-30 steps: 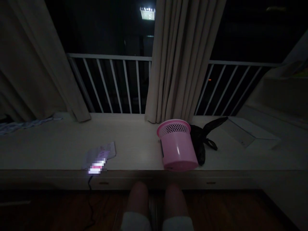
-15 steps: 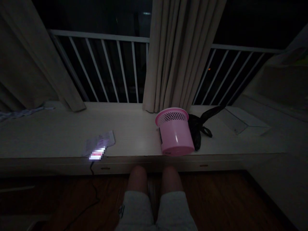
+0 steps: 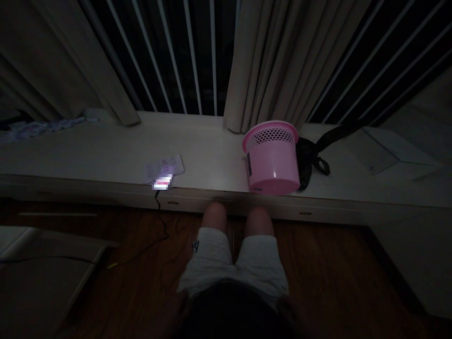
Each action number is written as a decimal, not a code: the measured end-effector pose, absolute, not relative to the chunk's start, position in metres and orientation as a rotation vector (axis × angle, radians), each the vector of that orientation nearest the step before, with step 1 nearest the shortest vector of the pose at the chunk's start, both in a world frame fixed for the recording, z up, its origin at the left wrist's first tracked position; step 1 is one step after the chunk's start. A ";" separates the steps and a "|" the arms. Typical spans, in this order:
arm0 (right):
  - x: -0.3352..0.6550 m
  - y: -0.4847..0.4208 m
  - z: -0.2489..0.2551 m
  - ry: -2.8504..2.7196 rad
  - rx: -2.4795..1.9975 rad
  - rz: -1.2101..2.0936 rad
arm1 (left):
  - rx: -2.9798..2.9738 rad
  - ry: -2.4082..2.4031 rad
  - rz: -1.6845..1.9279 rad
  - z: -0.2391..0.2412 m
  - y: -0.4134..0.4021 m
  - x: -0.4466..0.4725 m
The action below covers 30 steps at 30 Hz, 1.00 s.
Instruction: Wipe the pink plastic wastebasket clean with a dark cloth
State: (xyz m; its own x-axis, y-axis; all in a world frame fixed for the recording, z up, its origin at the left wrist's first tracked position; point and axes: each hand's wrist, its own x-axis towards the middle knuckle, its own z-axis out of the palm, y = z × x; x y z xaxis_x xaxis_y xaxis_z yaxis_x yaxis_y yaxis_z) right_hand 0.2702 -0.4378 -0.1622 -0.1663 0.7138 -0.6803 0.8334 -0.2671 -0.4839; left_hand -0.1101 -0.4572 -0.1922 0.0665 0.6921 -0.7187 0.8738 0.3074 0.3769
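Observation:
My left hand (image 3: 181,306) is a dim shape at the bottom, beside the left leg of the light grey shorts (image 3: 208,254). On the other side, my right hand (image 3: 287,307) hangs near the right leg of the shorts. Both are too dark for their fingers to show. In front of my knees, a pink plastic basket (image 3: 273,162) with a perforated band below its rim stands on the white ledge (image 3: 208,165). A black plastic bag (image 3: 305,162) sits against its right side. Neither hand is near the basket or the bag.
Left on the ledge lie a booklet or papers (image 3: 176,165) and a bright blurred-out device (image 3: 162,182) with a black cable (image 3: 164,226) trailing to the floor. A white box (image 3: 391,150) stands far right. Curtains (image 3: 261,61) hang before the window bars.
My view has tilted down and shifted left, so the ledge and basket sit higher and further right. My torso and dim hands now show at the bottom. The objects have stayed in place.

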 end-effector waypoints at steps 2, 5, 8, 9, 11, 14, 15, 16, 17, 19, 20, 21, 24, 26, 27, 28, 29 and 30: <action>0.267 -0.435 -0.171 1.760 2.023 -1.359 | 1.336 1.685 -0.213 -0.191 -0.453 -0.107; 0.268 -0.446 -0.176 1.746 2.027 -1.374 | 1.240 1.613 -0.125 -0.184 -0.450 -0.111; 0.268 -0.453 -0.173 1.764 1.910 -1.368 | 1.158 1.473 -0.049 -0.174 -0.438 -0.120; 0.267 -0.452 -0.171 1.792 1.878 -1.360 | 1.146 1.423 -0.010 -0.171 -0.432 -0.122; 0.265 -0.446 -0.165 1.896 1.843 -1.363 | 1.152 1.381 0.142 -0.164 -0.418 -0.124; 0.260 -0.433 -0.159 2.072 1.868 -1.517 | 1.077 1.339 0.420 -0.160 -0.396 -0.123; 0.260 -0.428 -0.158 2.096 1.887 -1.630 | 1.024 1.370 0.508 -0.160 -0.388 -0.122; 0.260 -0.425 -0.159 2.087 1.902 -1.774 | 0.969 1.417 0.593 -0.162 -0.380 -0.122; 0.261 -0.422 -0.160 2.045 1.905 -1.934 | 0.925 1.469 0.662 -0.165 -0.373 -0.121; 0.267 -0.416 -0.166 1.889 1.890 -2.207 | 0.903 1.545 0.740 -0.174 -0.358 -0.120; 0.271 -0.413 -0.170 1.810 1.892 -2.290 | 0.927 1.574 0.746 -0.180 -0.352 -0.120; 0.275 -0.410 -0.175 1.759 1.911 -2.328 | 0.968 1.606 0.731 -0.187 -0.346 -0.118; 0.287 -0.395 -0.190 1.824 2.151 -2.175 | 1.193 1.732 0.597 -0.206 -0.339 -0.107; 0.288 -0.382 -0.199 1.939 2.427 -1.821 | 1.384 1.896 0.589 -0.216 -0.340 -0.093; 0.284 -0.376 -0.202 1.994 2.544 -1.607 | 1.500 1.957 0.568 -0.220 -0.341 -0.084; 0.278 -0.372 -0.205 2.043 2.627 -1.389 | 1.609 2.015 0.525 -0.224 -0.343 -0.074; 0.269 -0.368 -0.209 2.107 2.663 -1.201 | 1.708 2.061 0.461 -0.226 -0.343 -0.064; 0.259 -0.365 -0.212 2.169 2.658 -1.039 | 1.787 2.104 0.381 -0.227 -0.343 -0.054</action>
State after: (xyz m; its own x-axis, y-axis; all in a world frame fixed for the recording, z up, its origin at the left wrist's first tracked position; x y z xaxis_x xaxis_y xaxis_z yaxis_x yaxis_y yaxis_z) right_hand 0.2586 -0.3655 -0.2120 0.1432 0.9784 -0.1494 0.7299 -0.2063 -0.6517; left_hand -0.0537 -0.3430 -0.2272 -0.1405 0.9857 -0.0928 0.8907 0.1668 0.4229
